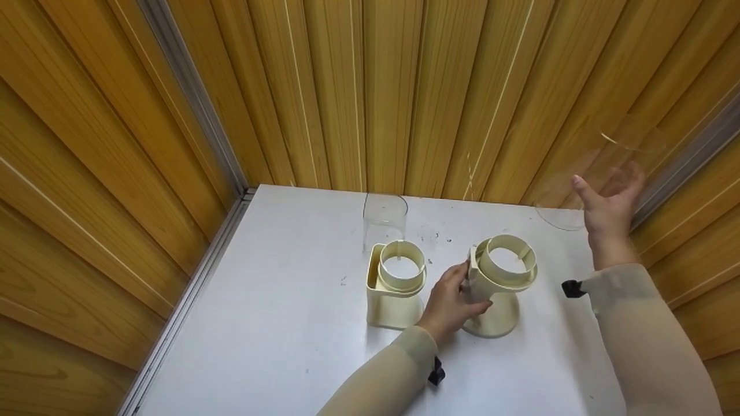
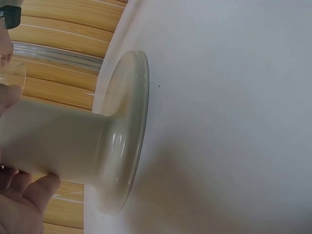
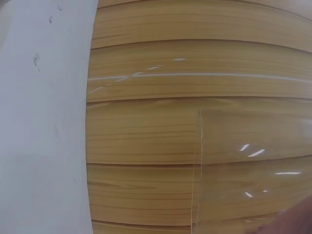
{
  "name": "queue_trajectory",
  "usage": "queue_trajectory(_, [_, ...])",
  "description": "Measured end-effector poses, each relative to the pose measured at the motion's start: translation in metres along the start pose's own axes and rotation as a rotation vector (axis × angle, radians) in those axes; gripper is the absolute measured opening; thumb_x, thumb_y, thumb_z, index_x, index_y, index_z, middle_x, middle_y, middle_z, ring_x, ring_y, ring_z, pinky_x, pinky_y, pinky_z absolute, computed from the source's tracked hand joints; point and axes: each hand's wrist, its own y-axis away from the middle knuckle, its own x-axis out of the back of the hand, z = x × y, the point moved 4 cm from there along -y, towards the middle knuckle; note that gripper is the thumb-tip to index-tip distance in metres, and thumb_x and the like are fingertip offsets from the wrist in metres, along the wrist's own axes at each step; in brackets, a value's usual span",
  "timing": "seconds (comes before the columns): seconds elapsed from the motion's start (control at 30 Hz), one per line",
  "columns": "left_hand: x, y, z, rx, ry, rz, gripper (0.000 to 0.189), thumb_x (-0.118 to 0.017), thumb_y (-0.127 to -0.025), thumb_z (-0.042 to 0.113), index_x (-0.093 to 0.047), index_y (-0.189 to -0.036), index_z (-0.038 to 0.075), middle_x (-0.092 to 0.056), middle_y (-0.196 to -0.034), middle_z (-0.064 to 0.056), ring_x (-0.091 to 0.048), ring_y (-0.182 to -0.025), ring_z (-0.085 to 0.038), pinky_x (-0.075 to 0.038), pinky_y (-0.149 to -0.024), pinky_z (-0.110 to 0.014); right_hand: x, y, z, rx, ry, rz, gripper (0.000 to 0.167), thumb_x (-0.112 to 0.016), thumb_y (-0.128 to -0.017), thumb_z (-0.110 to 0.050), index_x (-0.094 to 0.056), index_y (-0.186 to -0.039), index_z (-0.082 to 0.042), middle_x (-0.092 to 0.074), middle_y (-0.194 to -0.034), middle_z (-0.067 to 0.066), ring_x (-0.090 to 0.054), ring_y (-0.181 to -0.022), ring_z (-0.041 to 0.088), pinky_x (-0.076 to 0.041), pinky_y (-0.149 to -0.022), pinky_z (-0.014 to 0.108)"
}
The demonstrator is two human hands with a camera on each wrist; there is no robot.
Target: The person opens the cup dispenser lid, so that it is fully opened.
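Note:
My left hand (image 1: pixel 454 303) grips the side of a cream plastic stand (image 1: pixel 507 283), which has a ring-shaped collar on top and a broad round foot. In the left wrist view, fingers and thumb wrap the stand's column (image 2: pixel 58 141), with its flared foot (image 2: pixel 126 141) right at the white tabletop. Raised at the far right, my right hand (image 1: pixel 611 214) holds a clear see-through cylinder (image 1: pixel 589 167), tilted, with thumb and fingers spread around its side. The cylinder's edge (image 3: pixel 243 165) shows against the wood wall in the right wrist view.
Left of the held stand is a second cream stand (image 1: pixel 384 303) with the same collar. Behind it a smaller clear cylinder (image 1: pixel 385 216) stands upright on the white table (image 1: pixel 277 300). Wood-patterned walls (image 1: pixel 387 98) and metal rails (image 1: pixel 191 86) enclose the table.

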Motion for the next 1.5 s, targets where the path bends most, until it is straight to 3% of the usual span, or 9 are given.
queue_trajectory(0.27, [0.000,0.001,-0.001,-0.032,-0.034,0.000,0.099,-0.098,-0.091,0.027,-0.045,-0.174,0.016,-0.061,-0.162,0.001,-0.070,-0.134,-0.017,-0.060,-0.115,-0.026,0.009,-0.011,0.024,-0.052,0.241,0.008,0.111,-0.090,-0.097,-0.032,-0.011,-0.176,-0.034,-0.019,-0.189,0.000,-0.020,-0.175,0.014,-0.027,-0.143,0.030])
queue_trajectory(0.4, [0.000,0.002,-0.001,-0.043,-0.048,0.003,0.100,-0.098,-0.091,0.027,-0.044,-0.174,0.013,-0.062,-0.160,0.000,-0.070,-0.132,-0.016,-0.060,-0.115,-0.025,0.015,-0.014,0.036,-0.076,0.362,-0.023,0.118,-0.088,-0.098,-0.040,-0.003,-0.178,-0.030,-0.011,-0.191,0.003,-0.017,-0.178,0.019,-0.027,-0.144,0.035])
queue_trajectory(0.67, [-0.002,0.003,-0.001,-0.022,-0.060,-0.002,0.099,-0.096,-0.093,0.027,-0.042,-0.175,0.011,-0.060,-0.161,0.002,-0.071,-0.134,-0.022,-0.057,-0.114,-0.020,0.024,-0.020,0.057,-0.123,0.503,-0.053,0.130,-0.087,-0.094,-0.057,0.007,-0.179,-0.027,-0.006,-0.191,0.012,-0.016,-0.178,0.032,-0.023,-0.146,0.049])
queue_trajectory(0.97, [-0.002,0.003,-0.003,-0.008,-0.070,-0.003,0.100,-0.096,-0.093,0.029,-0.042,-0.175,0.013,-0.058,-0.166,-0.001,-0.070,-0.141,-0.023,-0.054,-0.121,-0.023,0.027,-0.023,0.081,-0.128,0.609,-0.085,0.129,-0.086,-0.092,-0.066,-0.001,-0.178,-0.021,-0.024,-0.186,0.019,-0.031,-0.169,0.038,-0.032,-0.143,0.056])
queue_trajectory(1.27, [-0.005,0.003,-0.006,-0.020,-0.078,0.007,0.100,-0.097,-0.092,0.029,-0.044,-0.174,0.011,-0.059,-0.165,-0.001,-0.069,-0.142,-0.021,-0.055,-0.121,-0.023,0.027,-0.022,0.103,-0.137,0.658,-0.127,0.131,-0.087,-0.091,-0.066,-0.002,-0.179,-0.016,-0.019,-0.190,0.013,-0.032,-0.172,0.038,-0.039,-0.139,0.057])
queue_trajectory(1.5, [-0.004,0.001,-0.009,0.044,-0.047,0.007,0.096,-0.099,-0.089,0.028,-0.049,-0.170,0.018,-0.059,-0.163,0.003,-0.071,-0.133,-0.015,-0.058,-0.115,-0.022,0.023,-0.021,0.119,-0.114,0.645,-0.130,0.129,-0.090,-0.091,-0.060,-0.005,-0.176,-0.014,-0.023,-0.188,0.015,-0.034,-0.171,0.040,-0.037,-0.141,0.055])
